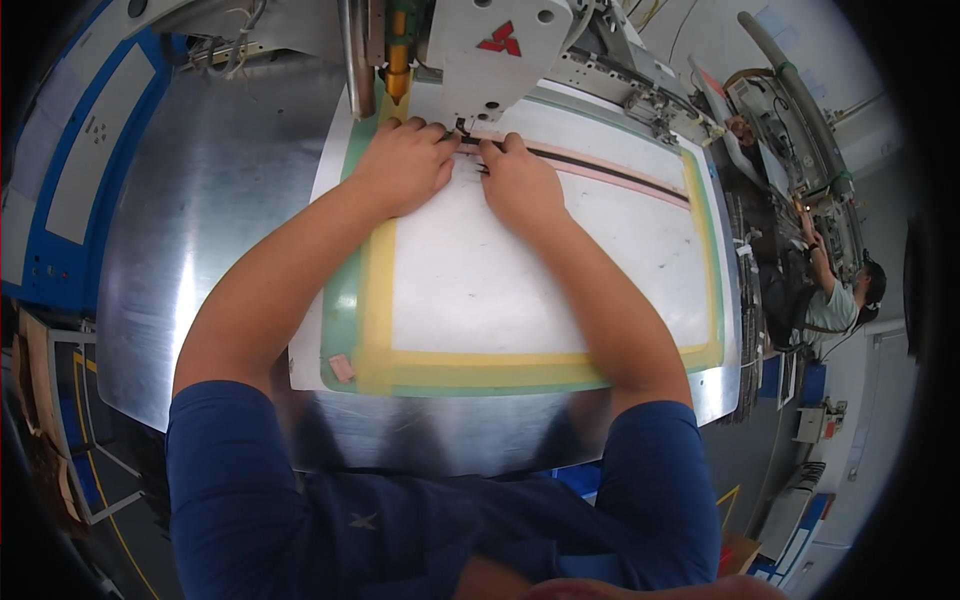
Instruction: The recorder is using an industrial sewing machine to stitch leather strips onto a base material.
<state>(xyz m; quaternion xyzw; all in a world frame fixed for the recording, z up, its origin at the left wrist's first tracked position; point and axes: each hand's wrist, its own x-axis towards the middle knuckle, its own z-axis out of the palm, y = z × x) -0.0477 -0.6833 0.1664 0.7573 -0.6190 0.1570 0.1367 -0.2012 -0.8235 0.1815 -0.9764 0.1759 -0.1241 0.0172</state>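
A long black strip [610, 172] with pink edging lies in a flat white template [480, 290] bordered in yellow and green tape. At the strip's left end, under the white sewing machine head [495, 55], both hands work close together. My left hand [405, 168] has its fingers curled down, their tips at the strip's end; what they pinch is hidden. My right hand [522, 188] closes its thumb and fingers on the strip just right of the needle area. Small dark points show beside the right thumb, too small to name.
A gold-coloured pointed part [398, 75] hangs just beyond my left fingers, beside a metal rod [357, 60]. The shiny metal table [190, 240] extends left. A blue-and-white cabinet [90, 150] stands at far left. At right, another person [835, 305] works by other machinery.
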